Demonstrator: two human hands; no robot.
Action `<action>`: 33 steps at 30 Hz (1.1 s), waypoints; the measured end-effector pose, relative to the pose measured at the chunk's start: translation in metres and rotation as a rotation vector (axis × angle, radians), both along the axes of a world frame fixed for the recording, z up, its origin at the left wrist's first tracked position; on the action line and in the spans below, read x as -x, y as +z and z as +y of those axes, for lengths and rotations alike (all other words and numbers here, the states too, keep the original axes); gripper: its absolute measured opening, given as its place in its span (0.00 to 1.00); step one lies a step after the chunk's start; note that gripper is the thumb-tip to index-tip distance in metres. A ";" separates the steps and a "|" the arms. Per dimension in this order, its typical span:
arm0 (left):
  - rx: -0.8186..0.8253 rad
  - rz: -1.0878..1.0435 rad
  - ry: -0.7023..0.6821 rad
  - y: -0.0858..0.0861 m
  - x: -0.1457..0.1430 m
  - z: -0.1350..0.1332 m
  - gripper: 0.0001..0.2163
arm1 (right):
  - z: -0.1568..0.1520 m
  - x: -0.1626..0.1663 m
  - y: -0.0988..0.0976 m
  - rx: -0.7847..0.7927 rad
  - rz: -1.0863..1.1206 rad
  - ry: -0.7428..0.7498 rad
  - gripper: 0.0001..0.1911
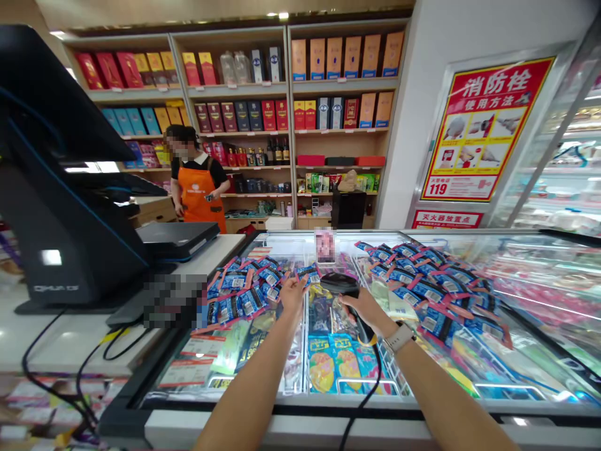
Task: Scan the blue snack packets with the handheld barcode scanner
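My right hand [359,308] is closed round the grip of a black barcode scanner [340,285], whose cable runs down toward me; its head points away over the glass freezer lid [530,294]. A watch with a pale strap sits on that wrist. My left hand [293,293] reaches forward with fingers together on a blue snack packet [307,274] at the edge of a pile of blue-and-red packets [244,291] lying on the glass. A second pile of the same packets [436,288] lies to the right.
A black checkout terminal [61,188] and a flat scale [176,239] stand on the white counter at left, with cables hanging off. A person in an orange apron [200,188] stands by shelves of boxed goods. Frozen goods show under the glass.
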State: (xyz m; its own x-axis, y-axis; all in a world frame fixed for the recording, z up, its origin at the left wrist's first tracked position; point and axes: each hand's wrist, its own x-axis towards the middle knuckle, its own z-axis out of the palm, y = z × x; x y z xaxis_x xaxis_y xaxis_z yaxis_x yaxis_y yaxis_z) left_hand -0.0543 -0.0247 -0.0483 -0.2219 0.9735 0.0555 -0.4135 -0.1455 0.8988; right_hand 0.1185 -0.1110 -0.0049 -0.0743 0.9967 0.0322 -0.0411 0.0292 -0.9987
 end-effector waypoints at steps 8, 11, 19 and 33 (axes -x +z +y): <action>0.010 0.012 0.023 0.001 -0.004 -0.002 0.16 | 0.003 -0.003 -0.006 0.066 0.035 -0.014 0.08; 0.022 0.000 0.028 0.002 -0.004 -0.002 0.15 | 0.004 -0.002 -0.006 0.051 0.034 -0.015 0.09; 0.039 -0.027 0.018 0.005 -0.004 -0.003 0.15 | 0.003 -0.002 0.001 0.083 0.192 0.004 0.10; -0.122 0.158 0.123 0.037 0.080 -0.017 0.22 | 0.023 0.098 0.009 0.239 0.945 0.080 0.03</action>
State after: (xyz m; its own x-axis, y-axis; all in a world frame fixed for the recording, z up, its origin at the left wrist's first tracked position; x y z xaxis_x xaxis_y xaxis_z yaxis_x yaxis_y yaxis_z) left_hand -0.1341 -0.0413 -0.0117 -0.3180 0.9235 0.2147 -0.2417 -0.2979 0.9235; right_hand 0.0200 -0.0883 0.0045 -0.1891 0.9779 -0.0893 -0.8208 -0.2073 -0.5323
